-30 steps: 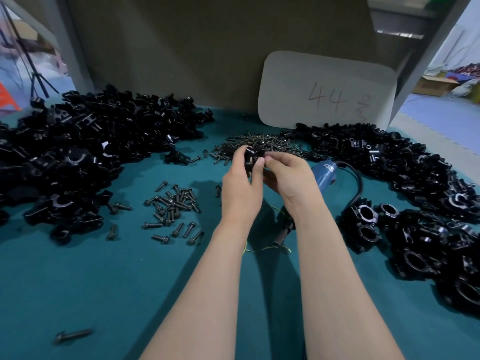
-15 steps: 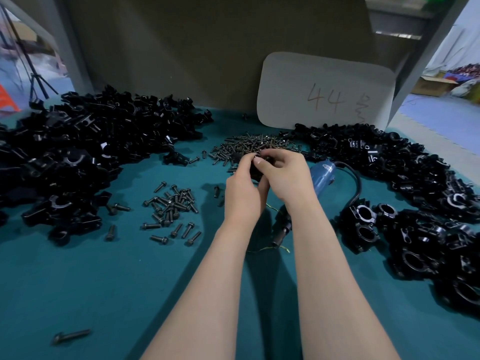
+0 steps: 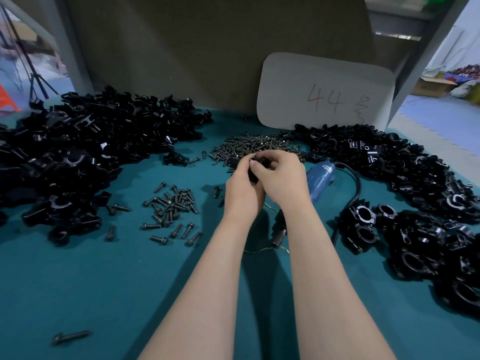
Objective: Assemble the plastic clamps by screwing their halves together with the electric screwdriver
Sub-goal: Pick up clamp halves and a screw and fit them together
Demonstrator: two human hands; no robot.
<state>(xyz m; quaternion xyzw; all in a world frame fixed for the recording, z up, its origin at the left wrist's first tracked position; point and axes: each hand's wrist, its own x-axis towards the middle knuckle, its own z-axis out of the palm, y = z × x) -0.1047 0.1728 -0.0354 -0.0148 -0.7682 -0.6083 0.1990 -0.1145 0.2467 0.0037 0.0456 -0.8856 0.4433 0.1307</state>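
Working over a teal table (image 3: pixel 104 281), a person's left hand (image 3: pixel 240 189) and right hand (image 3: pixel 281 178) meet at the near edge of a heap of dark screws (image 3: pixel 254 145). The fingers of both curl round a small black clamp piece (image 3: pixel 259 162) held between them. Thumbs and knuckles hide most of it, so whether it is one half or two cannot be told.

The blue electric screwdriver (image 3: pixel 320 178) lies just right of the right hand, its middle covered by the forearm, its dark tip showing between the arms. Its black cord (image 3: pixel 355 183) loops off to the right.

A pile of black clamp halves (image 3: pixel 78 152) fills the left, cut off by the frame edge. Another pile (image 3: pixel 389 165) curves along the right, with ring-shaped assembled clamps (image 3: pixel 363 219) beside the cord. Loose screws (image 3: pixel 171 206) lie scattered left of the left wrist.

A grey card (image 3: pixel 324 92) marked "44" leans at the back — the scribble after the digits is unreadable.
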